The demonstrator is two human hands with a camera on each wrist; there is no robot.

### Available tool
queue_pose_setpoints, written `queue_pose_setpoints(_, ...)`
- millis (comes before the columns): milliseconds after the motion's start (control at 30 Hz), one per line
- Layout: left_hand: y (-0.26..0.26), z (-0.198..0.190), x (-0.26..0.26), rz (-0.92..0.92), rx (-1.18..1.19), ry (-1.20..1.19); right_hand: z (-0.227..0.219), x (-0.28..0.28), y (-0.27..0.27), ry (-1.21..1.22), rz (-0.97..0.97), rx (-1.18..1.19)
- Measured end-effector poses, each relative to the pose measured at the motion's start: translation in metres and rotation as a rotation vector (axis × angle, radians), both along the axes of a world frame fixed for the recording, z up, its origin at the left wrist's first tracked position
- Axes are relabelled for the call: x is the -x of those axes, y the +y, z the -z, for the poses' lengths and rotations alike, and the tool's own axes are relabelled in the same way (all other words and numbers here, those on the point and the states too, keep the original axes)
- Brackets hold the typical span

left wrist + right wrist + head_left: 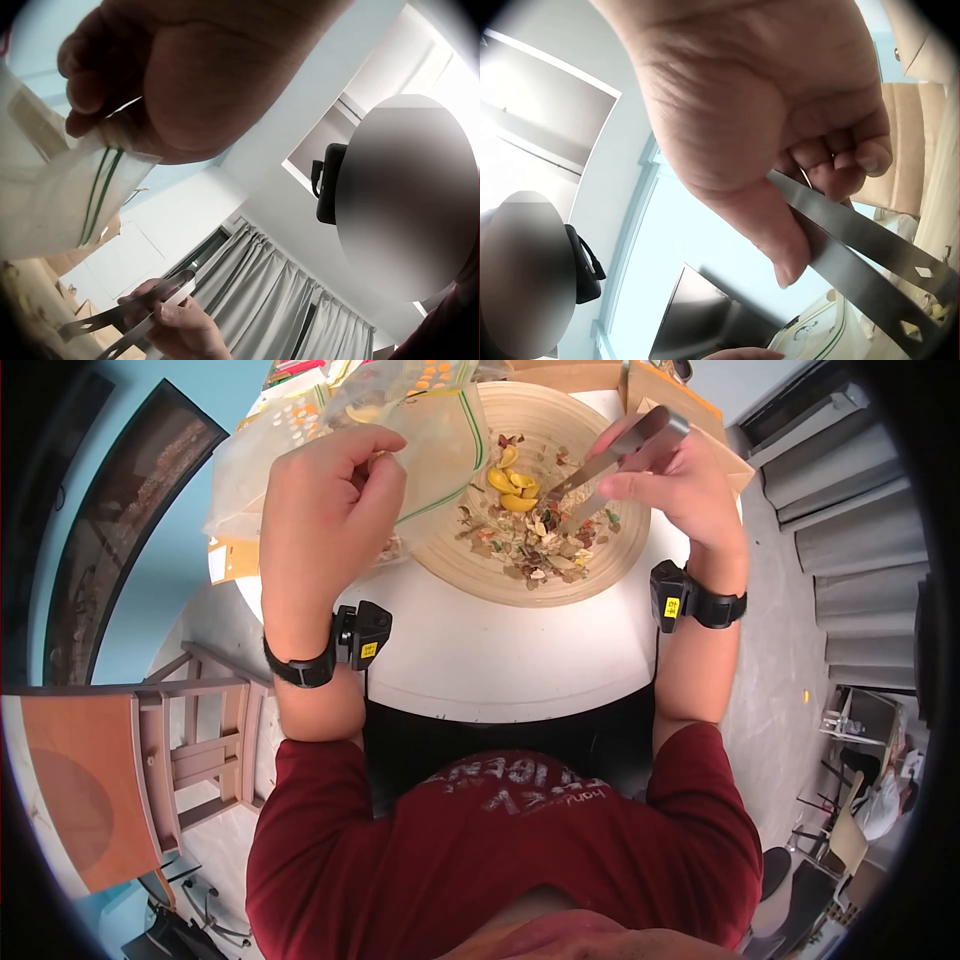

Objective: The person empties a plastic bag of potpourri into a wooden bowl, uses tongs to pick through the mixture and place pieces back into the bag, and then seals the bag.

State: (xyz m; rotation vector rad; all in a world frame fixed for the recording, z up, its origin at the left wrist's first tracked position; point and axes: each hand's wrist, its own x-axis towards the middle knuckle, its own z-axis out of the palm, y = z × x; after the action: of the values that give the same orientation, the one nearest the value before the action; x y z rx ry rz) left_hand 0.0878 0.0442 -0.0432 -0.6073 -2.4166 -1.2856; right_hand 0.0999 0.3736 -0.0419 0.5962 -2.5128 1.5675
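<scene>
Metal tongs are held in the right hand, thumb on one arm and fingers on the other; their tips reach down into a round wooden tray. Dried flakes in mixed colours and several yellow shell-shaped pieces lie in that tray. The left hand pinches the edge of a clear zip bag with a green seal line, at the tray's left side. In the right wrist view the two arms of the tongs stand apart; whether anything is between the tips I cannot tell.
More clear bags with orange and white dots lie at the back left of the white round table. A cardboard box stands behind the tray at the right. A wooden chair is at the lower left.
</scene>
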Motion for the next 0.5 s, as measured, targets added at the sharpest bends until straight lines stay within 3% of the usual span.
queue_pose_setpoints(267, -0.002, 0.003, 0.005, 0.067, -0.048, 0.093, -0.004, -0.007, -0.017, -0.107, -0.034, -0.036)
queue_pose_setpoints(500, -0.01, 0.003, 0.014, 0.082, 0.03, 0.168, -0.017, -0.004, -0.045, -0.168, -0.068, -0.219)
